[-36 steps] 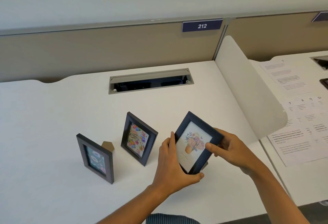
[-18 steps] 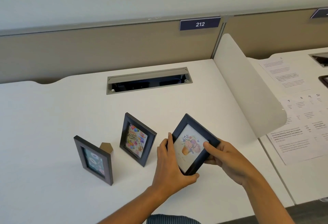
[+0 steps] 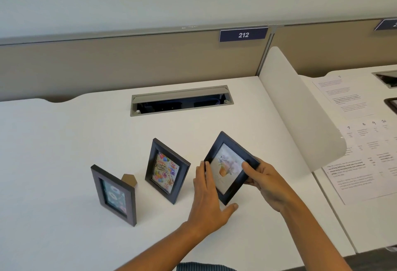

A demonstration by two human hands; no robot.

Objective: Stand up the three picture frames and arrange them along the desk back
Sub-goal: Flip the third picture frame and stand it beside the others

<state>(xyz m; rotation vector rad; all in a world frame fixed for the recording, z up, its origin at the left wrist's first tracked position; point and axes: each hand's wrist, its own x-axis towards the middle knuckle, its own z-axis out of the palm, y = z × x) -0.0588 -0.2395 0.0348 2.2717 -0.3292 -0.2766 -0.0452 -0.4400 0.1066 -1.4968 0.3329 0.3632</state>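
Note:
Three dark picture frames are on or over the white desk (image 3: 64, 142). The left frame (image 3: 115, 195) stands upright, its brown back stand (image 3: 129, 179) showing behind it. In the middle, the frame with a birthday picture (image 3: 166, 170) also stands upright. The third frame (image 3: 229, 166), showing a flower pot picture, is tilted and held low over the desk to the right of the other two. My left hand (image 3: 209, 202) grips its left and lower edge, and my right hand (image 3: 265, 181) grips its right edge.
An open grey cable tray (image 3: 181, 101) is set into the desk at the back centre. A beige partition (image 3: 107, 64) with a "212" label (image 3: 243, 34) runs behind. A white curved divider (image 3: 300, 107) bounds the right side; printed papers (image 3: 369, 152) lie on the neighbouring desk.
The held frame has sunk a little toward the desk and tilted slightly more. Both hands shifted their grip along its edges. The two standing frames have not moved.

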